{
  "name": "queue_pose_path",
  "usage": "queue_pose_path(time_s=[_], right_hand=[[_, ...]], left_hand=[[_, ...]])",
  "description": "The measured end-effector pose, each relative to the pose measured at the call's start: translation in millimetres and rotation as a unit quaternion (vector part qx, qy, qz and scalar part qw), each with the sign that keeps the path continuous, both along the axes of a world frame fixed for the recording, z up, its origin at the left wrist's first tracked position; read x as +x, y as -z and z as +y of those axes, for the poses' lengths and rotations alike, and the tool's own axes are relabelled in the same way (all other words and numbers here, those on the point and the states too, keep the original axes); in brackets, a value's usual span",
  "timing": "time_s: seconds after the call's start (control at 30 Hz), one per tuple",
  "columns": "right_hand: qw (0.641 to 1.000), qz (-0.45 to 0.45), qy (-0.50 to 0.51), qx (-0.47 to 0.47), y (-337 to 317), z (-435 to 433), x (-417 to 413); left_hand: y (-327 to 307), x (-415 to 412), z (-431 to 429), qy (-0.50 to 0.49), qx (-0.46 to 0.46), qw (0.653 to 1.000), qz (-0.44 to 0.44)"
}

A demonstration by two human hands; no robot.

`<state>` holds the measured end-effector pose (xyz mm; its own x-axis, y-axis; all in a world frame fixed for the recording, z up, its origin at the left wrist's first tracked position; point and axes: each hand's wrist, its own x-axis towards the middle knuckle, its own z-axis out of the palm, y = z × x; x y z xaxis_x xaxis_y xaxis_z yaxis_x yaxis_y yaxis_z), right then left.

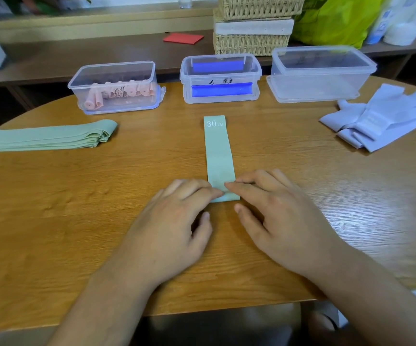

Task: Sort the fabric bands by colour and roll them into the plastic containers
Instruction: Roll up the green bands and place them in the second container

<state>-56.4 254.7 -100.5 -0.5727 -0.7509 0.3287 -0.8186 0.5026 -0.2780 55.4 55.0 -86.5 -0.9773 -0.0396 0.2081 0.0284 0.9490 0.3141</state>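
Head view of a round wooden table (77,208) seen from above, with 2 bare forearms reaching in from the bottom edge. The left hand (174,228) and right hand (284,216) meet at the middle, fingers bent, their tips holding the near end of a green band (218,151), which is turned over on itself in a small fold; both thumbs lie on the table, off the fabric. The band lies flat and straight, running away from the person, its far end printed 30 LB.

Along the far edge stand 3 clear plastic boxes in a row. The right box (319,78), the biggest, looks bare inside. The middle box (220,81) has blue clips and handwriting on its front. The left box (117,88) holds pink rolls (119,93) standing side by side.

Behind the boxes, on a shelf, are stacked wicker baskets (254,26), a bright green bag (334,18) and a red card (183,37).

At the table's left lies a green stack (44,137) of flat bands; at its right, a loose lilac pile (381,118)
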Motion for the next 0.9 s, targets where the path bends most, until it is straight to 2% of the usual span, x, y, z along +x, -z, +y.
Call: queue_pose_path(time_s=[0.4,0.63,0.9], right_hand=[[0.997,-0.042,0.017,-0.065,3.4,-14.5,-14.6],[0.997,-0.053,-0.011,-0.053,2.3,-6.6,-9.3],[0.998,-0.043,-0.031,-0.046,1.4,4.3,-1.6]], left_hand=[[2.6,-3.3,-1.2,-0.015,0.025,1.0,-0.008],[0.4,-0.5,-1.0,-0.038,0.055,0.998,0.003],[-2.0,3.9,-1.5,0.005,0.081,0.996,0.041]])
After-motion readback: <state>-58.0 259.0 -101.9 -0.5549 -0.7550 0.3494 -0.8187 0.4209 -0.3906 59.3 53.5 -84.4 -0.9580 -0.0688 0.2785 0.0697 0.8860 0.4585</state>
